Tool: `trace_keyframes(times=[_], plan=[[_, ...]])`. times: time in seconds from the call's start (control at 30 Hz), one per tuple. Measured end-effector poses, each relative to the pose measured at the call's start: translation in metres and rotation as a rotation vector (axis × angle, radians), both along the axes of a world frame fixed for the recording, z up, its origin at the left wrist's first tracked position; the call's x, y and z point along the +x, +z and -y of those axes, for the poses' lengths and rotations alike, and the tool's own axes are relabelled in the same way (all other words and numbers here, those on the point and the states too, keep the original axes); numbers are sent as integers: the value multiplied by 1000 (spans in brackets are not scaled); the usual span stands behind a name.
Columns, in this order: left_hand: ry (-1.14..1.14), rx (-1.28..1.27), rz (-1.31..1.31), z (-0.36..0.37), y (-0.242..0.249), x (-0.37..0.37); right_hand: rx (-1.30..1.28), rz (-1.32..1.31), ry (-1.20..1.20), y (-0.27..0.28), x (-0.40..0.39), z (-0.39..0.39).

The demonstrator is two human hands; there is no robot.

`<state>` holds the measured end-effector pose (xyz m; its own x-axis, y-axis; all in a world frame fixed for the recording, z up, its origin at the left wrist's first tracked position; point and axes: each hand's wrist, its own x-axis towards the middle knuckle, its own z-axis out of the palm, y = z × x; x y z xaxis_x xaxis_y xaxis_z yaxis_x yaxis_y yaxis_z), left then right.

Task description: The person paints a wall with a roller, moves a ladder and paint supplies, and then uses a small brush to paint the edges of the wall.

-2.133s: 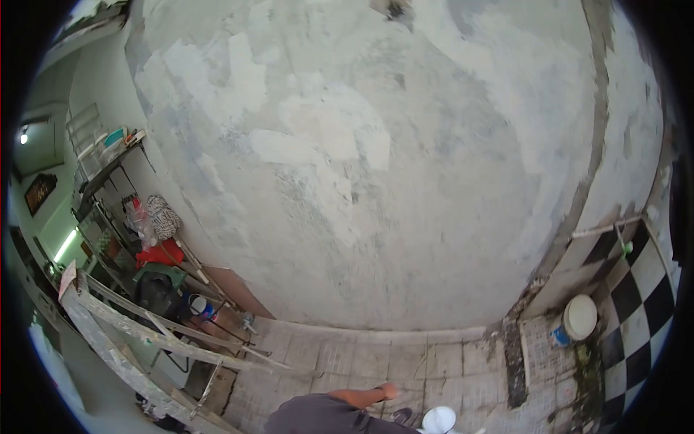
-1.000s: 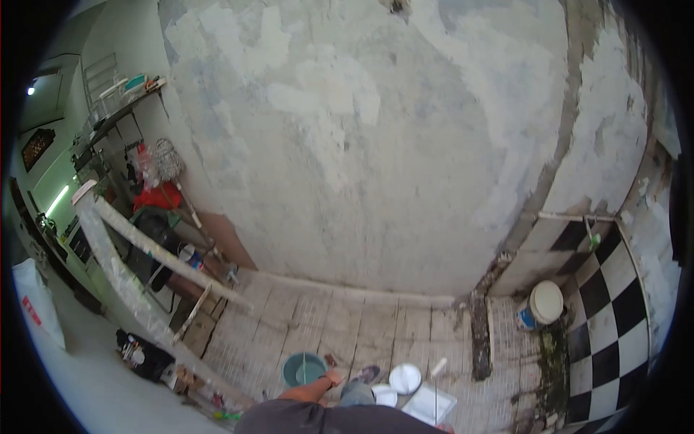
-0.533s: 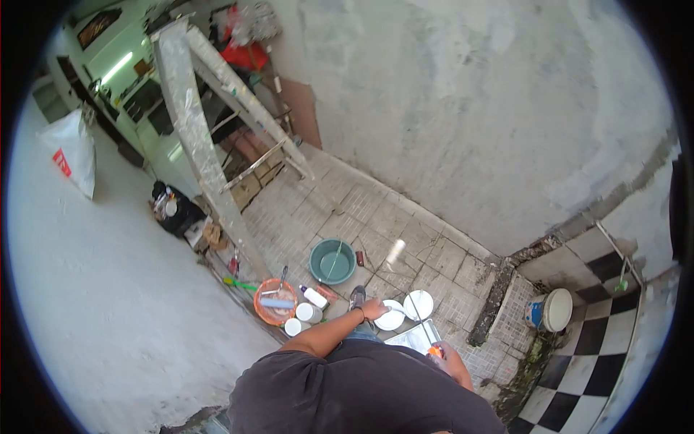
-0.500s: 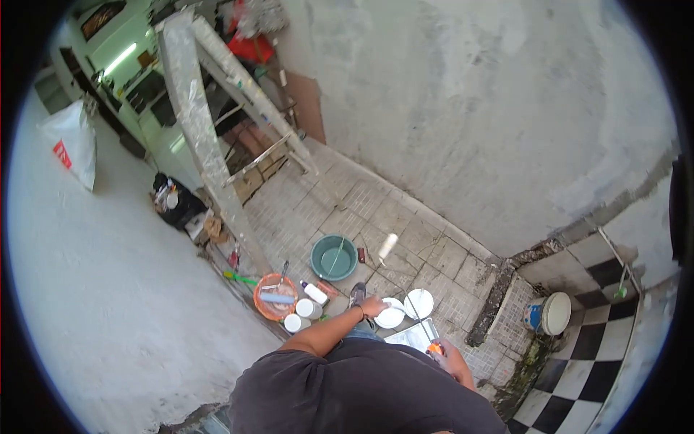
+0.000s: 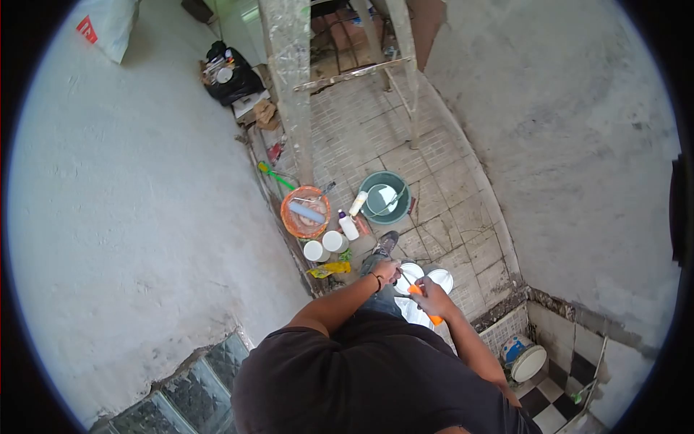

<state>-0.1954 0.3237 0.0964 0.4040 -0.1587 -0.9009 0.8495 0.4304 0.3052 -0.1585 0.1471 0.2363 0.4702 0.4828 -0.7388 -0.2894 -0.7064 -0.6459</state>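
Observation:
My right hand (image 5: 432, 298) is closed around the orange handle (image 5: 415, 289) of a paint roller; a thin dark rod runs from it towards my left. My left hand (image 5: 388, 271) has its fingers drawn together at the far end of that rod. A white roller sleeve (image 5: 358, 203) shows beyond my left hand, beside the teal tub (image 5: 407, 206); the frame between sleeve and hand cannot be made out. Beneath my hands are two round white containers or lids, one left (image 5: 410, 269) and one right (image 5: 442, 278). A white tray (image 5: 413, 312) lies partly hidden nearer my body.
An orange basin (image 5: 288, 224) with a blue-grey roller, a white bottle (image 5: 348, 227) and white tubs (image 5: 334, 241) stand left. A paint-marked ladder (image 5: 287, 94) rises ahead. A black bag (image 5: 235, 83) sits by the left wall. A blue-and-white bucket (image 5: 528, 363) stands right, near checkered tiles.
My view has turned and tilted down. My left hand has come from the white containers to the rod, nearer my right hand. The roller sleeve now appears left of the teal tub instead of right.

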Motion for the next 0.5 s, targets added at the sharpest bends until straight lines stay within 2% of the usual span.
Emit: trace_keyframes(times=[0.17, 0.2, 0.23, 0.3, 0.37, 0.4, 0.43, 0.5], plan=[[184, 88, 44, -4, 28, -17, 68, -136, 42, -26, 16, -39], [304, 41, 54, -2, 34, -22, 140, -164, 64, -37, 14, -42], [314, 47, 48, -1, 19, -32, 213, -194, 86, -44, 11, -47], [438, 330, 147, 2, -26, -58, 204, -277, 146, -31, 3, -64], [477, 432, 112, -10, -23, -70, 409, -204, 197, -37, -16, -68], [501, 500, 128, -18, -22, -78, 396, -100, 276, -67, -32, -62], [525, 566, 142, -23, -20, -92, 398, -101, 285, -64, -46, -54], [216, 883, 257, -45, -28, -119, 459, -150, 197, -52, -65, -45]])
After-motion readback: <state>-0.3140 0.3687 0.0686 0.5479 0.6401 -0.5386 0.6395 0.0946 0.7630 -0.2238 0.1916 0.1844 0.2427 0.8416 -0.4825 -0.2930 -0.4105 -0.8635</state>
